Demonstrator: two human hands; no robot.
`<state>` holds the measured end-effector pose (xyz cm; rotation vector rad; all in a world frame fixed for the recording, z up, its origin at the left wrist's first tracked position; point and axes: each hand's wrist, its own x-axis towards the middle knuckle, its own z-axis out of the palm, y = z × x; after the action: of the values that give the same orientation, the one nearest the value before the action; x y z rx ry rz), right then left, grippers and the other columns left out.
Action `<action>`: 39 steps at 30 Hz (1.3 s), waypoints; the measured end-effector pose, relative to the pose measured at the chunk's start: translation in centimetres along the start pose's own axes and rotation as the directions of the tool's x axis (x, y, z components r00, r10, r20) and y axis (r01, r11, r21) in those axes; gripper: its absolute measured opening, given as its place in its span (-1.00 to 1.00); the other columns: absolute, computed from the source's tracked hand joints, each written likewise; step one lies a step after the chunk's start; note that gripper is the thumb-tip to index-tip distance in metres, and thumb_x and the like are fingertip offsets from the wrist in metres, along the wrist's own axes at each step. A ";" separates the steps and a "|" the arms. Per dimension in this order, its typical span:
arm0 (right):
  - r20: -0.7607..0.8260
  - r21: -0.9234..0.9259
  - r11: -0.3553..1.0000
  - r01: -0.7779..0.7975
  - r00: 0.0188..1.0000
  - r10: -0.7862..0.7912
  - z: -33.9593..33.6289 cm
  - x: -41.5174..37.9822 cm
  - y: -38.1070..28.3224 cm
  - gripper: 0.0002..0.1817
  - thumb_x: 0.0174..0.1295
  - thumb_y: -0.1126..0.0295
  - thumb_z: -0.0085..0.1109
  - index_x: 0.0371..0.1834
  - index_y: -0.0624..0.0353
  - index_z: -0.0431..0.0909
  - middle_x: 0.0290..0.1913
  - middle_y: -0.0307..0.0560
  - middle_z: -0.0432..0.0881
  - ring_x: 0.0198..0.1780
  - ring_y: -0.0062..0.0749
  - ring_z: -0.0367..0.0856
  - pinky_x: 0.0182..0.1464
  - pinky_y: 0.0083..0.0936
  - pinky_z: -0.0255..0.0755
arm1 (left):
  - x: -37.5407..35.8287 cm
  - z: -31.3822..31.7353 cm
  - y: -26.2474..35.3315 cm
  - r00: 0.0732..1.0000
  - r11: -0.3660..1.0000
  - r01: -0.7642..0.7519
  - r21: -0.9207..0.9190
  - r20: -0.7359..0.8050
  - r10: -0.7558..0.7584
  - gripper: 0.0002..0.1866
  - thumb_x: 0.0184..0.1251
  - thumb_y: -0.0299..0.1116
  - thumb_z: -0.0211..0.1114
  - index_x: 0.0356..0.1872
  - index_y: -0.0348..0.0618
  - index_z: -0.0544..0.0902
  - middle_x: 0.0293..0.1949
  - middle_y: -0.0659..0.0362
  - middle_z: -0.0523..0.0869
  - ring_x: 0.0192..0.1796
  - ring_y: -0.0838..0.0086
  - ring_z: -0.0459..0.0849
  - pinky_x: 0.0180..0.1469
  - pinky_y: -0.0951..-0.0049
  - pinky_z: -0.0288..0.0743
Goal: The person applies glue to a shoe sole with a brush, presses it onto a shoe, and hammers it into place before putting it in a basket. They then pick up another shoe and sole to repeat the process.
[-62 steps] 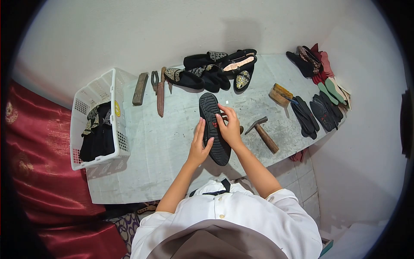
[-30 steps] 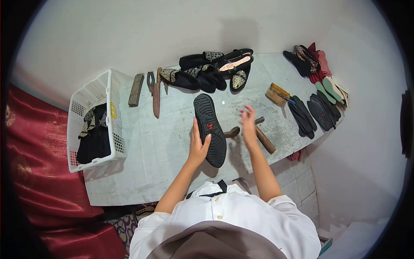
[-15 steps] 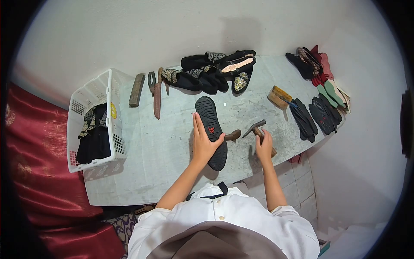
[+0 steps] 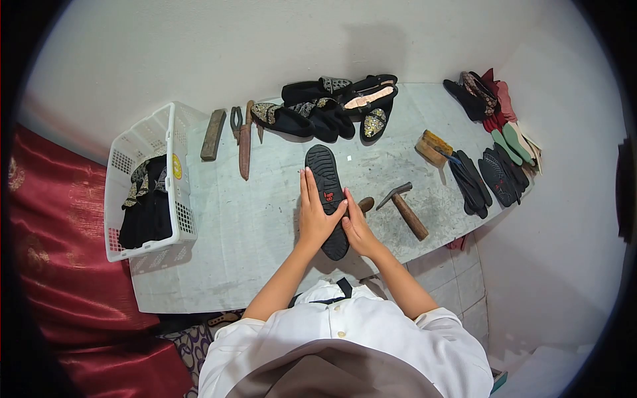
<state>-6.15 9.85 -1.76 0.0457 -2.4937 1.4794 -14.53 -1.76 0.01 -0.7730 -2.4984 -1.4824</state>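
A black shoe (image 4: 322, 166) is held sole up, its ridged tread and a small red mark facing me. My left hand (image 4: 317, 219) grips it along the left edge, with the thumb laid across the sole. On the opposite edge, my right hand (image 4: 360, 232) is pressed against the shoe, its thumb side near the left thumb. Just beyond the right hand, a brown rounded piece (image 4: 365, 204) shows, partly hidden. The hammer (image 4: 409, 215) lies on the table to the right, its metal head pointing left and touched by neither hand.
Several black shoes with glittery toes (image 4: 318, 116) stand at the table's back. Left of them are pliers (image 4: 236, 123), a sheathed knife (image 4: 245, 152) and a dark block (image 4: 213, 135). A white basket (image 4: 182, 205) holds shoe pieces. A brush (image 4: 434, 147) and black soles (image 4: 470, 182) lie right.
My right hand has let go of the hammer, leaving it on the table, and moved left onto the shoe's right edge. The left hand still holds the shoe.
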 end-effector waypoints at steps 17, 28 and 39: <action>-0.497 -0.481 0.563 -0.672 0.738 0.457 -11.8 -8.5 14.0 -0.31 0.19 0.17 0.16 0.32 0.27 0.17 0.27 0.24 0.27 0.27 0.17 0.23 0.30 -0.12 0.11 | -1.8 -0.4 0.1 0.965 0.927 0.258 -0.272 0.108 -0.237 0.01 0.13 -0.02 0.37 0.48 0.16 -0.13 0.16 -0.24 0.40 0.17 0.00 0.46 0.20 0.15 0.34; -0.451 -0.716 0.459 -0.526 0.851 0.270 -10.0 -9.3 14.0 -0.56 0.16 0.15 0.22 -0.06 0.27 0.43 -0.08 0.16 0.48 -0.12 0.10 0.52 -0.14 -0.16 0.42 | -1.9 -0.6 0.5 0.974 0.946 0.228 -0.231 0.060 -0.220 -0.01 0.13 -0.02 0.38 0.48 0.23 -0.09 0.00 -0.19 0.50 -0.06 0.04 0.55 0.05 0.17 0.43; -0.472 -0.020 0.847 -0.532 0.752 0.461 -10.5 -2.9 7.3 -0.58 0.29 0.13 0.11 -0.01 0.26 0.41 -0.65 -0.05 0.51 -0.60 -0.32 0.53 -0.55 -0.45 0.34 | -2.0 -0.9 1.1 0.981 0.971 0.194 -0.142 0.060 -0.187 -0.20 0.19 -0.12 0.35 0.43 0.25 0.14 -0.15 -0.07 0.58 -0.10 0.12 0.61 0.00 0.21 0.46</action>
<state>-2.39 22.24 -3.87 -0.9596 -2.2976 1.2531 -12.42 -2.80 0.56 -0.6089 -2.5834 -1.7479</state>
